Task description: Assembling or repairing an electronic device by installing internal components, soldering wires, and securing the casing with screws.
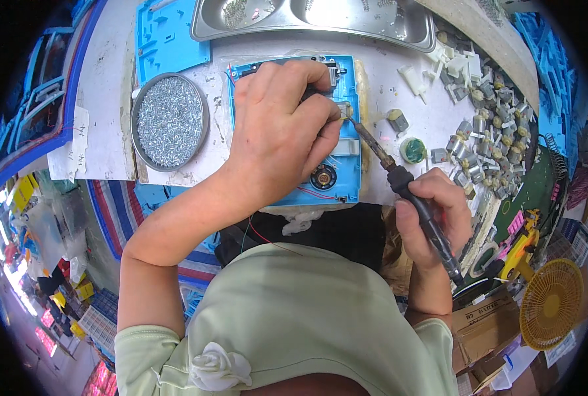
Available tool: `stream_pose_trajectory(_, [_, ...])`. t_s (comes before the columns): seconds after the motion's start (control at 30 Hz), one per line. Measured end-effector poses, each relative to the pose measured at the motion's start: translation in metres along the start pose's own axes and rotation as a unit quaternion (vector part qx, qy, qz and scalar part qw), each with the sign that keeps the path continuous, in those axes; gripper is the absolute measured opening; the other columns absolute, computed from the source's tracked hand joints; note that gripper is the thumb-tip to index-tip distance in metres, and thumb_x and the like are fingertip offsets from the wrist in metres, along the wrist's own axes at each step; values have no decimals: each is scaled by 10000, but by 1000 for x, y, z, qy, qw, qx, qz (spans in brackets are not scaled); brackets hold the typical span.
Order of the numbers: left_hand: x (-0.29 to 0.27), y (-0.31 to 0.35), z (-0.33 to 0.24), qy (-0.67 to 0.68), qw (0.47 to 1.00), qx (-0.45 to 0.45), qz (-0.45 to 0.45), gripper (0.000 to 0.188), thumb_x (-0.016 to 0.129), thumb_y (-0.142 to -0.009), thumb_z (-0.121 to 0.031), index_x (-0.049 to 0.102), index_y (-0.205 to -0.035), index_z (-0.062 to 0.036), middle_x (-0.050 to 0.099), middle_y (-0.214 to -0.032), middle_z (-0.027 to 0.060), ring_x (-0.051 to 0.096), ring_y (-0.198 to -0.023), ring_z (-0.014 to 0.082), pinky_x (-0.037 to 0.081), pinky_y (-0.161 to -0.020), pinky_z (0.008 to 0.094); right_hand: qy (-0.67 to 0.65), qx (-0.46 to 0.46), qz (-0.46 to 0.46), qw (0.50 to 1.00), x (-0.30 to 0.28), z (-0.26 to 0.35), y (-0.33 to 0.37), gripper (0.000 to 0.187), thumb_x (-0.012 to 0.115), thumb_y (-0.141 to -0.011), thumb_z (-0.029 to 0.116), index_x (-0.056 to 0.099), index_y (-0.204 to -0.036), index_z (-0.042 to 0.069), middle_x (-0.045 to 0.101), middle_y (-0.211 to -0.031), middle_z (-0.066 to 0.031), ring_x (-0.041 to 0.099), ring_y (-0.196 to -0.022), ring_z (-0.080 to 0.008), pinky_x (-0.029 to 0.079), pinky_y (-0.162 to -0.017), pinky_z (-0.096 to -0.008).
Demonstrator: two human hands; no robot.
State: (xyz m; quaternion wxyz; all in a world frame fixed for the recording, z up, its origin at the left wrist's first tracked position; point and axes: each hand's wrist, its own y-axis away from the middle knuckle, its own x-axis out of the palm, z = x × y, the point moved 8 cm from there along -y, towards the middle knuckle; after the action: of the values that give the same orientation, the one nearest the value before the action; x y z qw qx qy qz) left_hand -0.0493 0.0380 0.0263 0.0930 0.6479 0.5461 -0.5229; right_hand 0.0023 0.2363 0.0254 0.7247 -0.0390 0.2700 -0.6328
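Note:
A blue plastic housing [351, 188] lies in front of me, holding a small round speaker [323, 176], thin red wires and a small silvery metal part [343, 111]. My left hand [274, 125] reaches over it and hides much of its inside. Its thumb and index finger are closed together beside the metal part; what they pinch is too small to name. My right hand [442, 214] grips the black handle of a soldering iron [409, 181], slanting up and left. The iron's tip is at the metal part, close to my left fingertips; whether it touches cannot be told.
Left of the housing stands a round tray of small screws [170, 122]. A metal compartment tray [320, 30] and a blue plastic panel [170, 36] lie beyond. Right are a small green-filled round container [413, 150], many small motors [485, 132] and a yellow fan [551, 303].

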Motion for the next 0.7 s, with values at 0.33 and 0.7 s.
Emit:
stream_pose_trajectory(0.33, [1,0,-1,-8,1000,9,-18,188,769,-701,-101,638,-836,-94,601,-1101,45,550,-937,261,385,-843,407,21,-5,40,999,0,10,4,281,760,-868,62,585,-1069,-28,600,-767,-129,560,-692,-218,441,-637,-317])
stream_pose_trajectory(0.7, [-1,0,-2,-5,1000,-4,4,220,808,-718,-81,707,-913,-80,602,-1094,92,556,-955,275,389,-833,406,26,-38,-5,999,-10,9,0,326,809,-781,10,632,-1054,2,629,-706,-86,583,-593,-215,439,-536,-305])
